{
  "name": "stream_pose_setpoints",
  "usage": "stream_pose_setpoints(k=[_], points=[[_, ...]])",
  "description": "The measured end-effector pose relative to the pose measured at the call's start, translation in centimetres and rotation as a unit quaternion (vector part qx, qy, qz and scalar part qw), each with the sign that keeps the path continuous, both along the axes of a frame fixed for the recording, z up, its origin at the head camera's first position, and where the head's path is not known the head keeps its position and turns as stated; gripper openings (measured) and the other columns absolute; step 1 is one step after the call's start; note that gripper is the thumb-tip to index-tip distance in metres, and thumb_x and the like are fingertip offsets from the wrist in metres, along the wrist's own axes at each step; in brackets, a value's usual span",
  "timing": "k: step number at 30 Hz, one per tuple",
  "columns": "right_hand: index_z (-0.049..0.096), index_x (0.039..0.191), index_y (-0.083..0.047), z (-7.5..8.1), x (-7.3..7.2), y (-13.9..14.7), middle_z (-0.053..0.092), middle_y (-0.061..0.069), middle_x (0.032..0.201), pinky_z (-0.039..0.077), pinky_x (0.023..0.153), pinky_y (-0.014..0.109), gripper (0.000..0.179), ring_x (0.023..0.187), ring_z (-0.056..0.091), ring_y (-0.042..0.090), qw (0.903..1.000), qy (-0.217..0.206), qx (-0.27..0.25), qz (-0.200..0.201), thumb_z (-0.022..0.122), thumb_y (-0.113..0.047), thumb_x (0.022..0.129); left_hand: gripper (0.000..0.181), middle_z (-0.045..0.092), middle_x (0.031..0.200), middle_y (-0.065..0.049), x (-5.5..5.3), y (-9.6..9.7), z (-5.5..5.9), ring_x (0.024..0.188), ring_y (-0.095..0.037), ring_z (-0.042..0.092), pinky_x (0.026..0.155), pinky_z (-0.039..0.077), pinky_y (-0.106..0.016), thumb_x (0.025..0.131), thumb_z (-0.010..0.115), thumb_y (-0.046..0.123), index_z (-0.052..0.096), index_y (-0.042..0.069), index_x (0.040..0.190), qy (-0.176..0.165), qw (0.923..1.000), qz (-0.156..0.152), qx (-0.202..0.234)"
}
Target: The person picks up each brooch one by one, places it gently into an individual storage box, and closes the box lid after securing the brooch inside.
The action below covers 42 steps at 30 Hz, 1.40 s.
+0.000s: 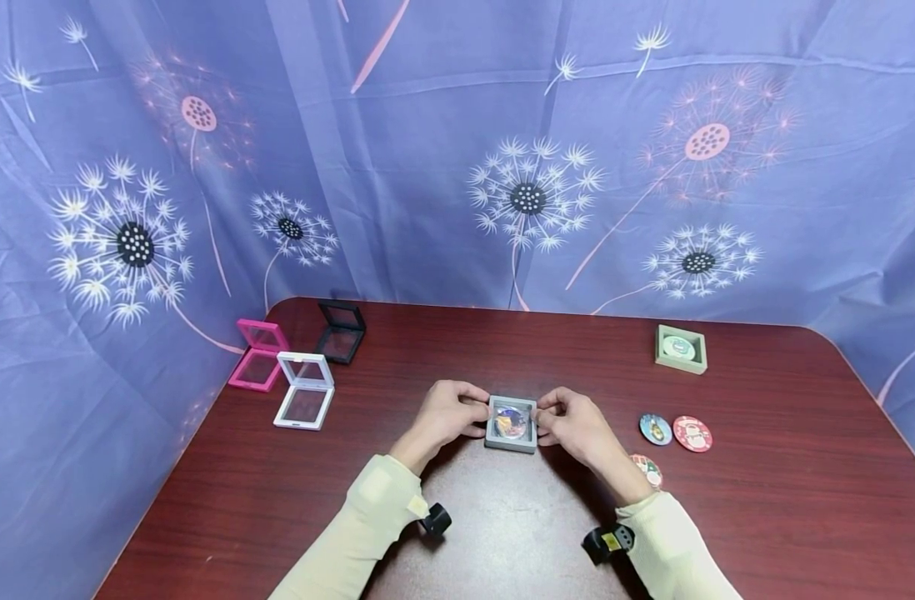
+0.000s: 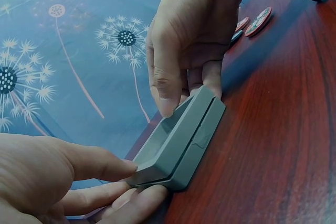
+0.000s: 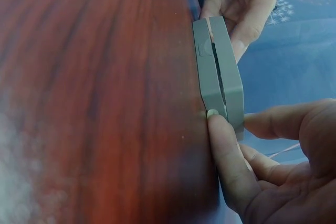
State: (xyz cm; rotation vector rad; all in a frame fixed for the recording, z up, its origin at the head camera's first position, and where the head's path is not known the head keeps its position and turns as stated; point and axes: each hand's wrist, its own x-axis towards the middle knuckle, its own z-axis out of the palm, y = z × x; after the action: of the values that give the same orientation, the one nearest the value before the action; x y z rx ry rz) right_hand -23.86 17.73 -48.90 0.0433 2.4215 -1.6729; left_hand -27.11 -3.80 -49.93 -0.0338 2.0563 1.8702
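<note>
A square grey display case (image 1: 511, 444) lies at the middle of the table, with a round colourful badge (image 1: 511, 422) in its window. My left hand (image 1: 448, 413) pinches the case's left side, thumb on the upper half and fingers low at the edge. On the opposite side my right hand (image 1: 575, 423) grips the case between thumb and fingers. From the right wrist, a thin slit shows between the two halves of the case (image 3: 231, 72). The left wrist view also shows this seam along the front of the case (image 2: 184, 148), beside a small catch.
Pink (image 1: 257, 369), white (image 1: 302, 408) and black (image 1: 341, 343) display cases stand opened at the left. A green case (image 1: 681, 363) holding a badge sits at the back right. Blue (image 1: 656, 429), red (image 1: 693, 434) and partly hidden (image 1: 647, 471) badges lie beside my right arm.
</note>
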Motion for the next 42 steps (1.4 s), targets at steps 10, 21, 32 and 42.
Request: stream_pose_setpoints(k=[10, 21, 32, 42], points=[[0.061, 0.111, 0.013, -0.04, 0.06, -0.01, 0.068, 0.020, 0.095, 0.066, 0.068, 0.036, 0.014, 0.078, 0.074, 0.027, 0.9999, 0.002, 0.014, -0.003, 0.064, 0.004, 0.101, 0.024, 0.073, 0.094, -0.016, 0.08, -0.03, 0.05, 0.079, -0.023, 0.076, 0.068, 0.066, -0.035, 0.089, 0.075, -0.010, 0.072, -0.012, 0.113, 0.007, 0.9999, -0.003, -0.007], [0.062, 0.112, 0.013, -0.03, 0.11, 0.02, 0.069, 0.019, 0.096, 0.066, 0.069, 0.037, 0.015, 0.080, 0.073, 0.026, 0.9998, 0.003, 0.021, -0.002, 0.064, 0.003, 0.101, 0.024, 0.073, 0.093, -0.015, 0.10, 0.01, 0.13, 0.080, -0.023, 0.076, 0.068, 0.066, -0.035, 0.089, 0.075, -0.011, 0.072, -0.012, 0.113, 0.008, 0.9999, -0.002, -0.007], [0.061, 0.112, 0.013, -0.20, 0.07, 0.00, 0.069, 0.019, 0.095, 0.066, 0.069, 0.037, 0.015, 0.079, 0.074, 0.026, 0.9998, 0.000, 0.019, -0.006, 0.064, 0.004, 0.101, 0.023, 0.074, 0.093, -0.015, 0.14, 0.01, 0.02, 0.081, -0.022, 0.075, 0.068, 0.066, -0.035, 0.089, 0.076, -0.011, 0.072, -0.012, 0.112, 0.011, 0.9999, -0.001, -0.004], [0.061, 0.113, 0.014, -0.12, 0.02, -0.05, 0.068, 0.020, 0.095, 0.066, 0.069, 0.037, 0.016, 0.079, 0.073, 0.026, 0.9998, 0.000, 0.017, -0.006, 0.064, 0.003, 0.101, 0.024, 0.074, 0.094, -0.015, 0.01, -0.04, -0.09, 0.080, -0.023, 0.076, 0.068, 0.066, -0.035, 0.089, 0.076, -0.010, 0.072, -0.012, 0.113, 0.010, 0.9999, -0.002, -0.004]])
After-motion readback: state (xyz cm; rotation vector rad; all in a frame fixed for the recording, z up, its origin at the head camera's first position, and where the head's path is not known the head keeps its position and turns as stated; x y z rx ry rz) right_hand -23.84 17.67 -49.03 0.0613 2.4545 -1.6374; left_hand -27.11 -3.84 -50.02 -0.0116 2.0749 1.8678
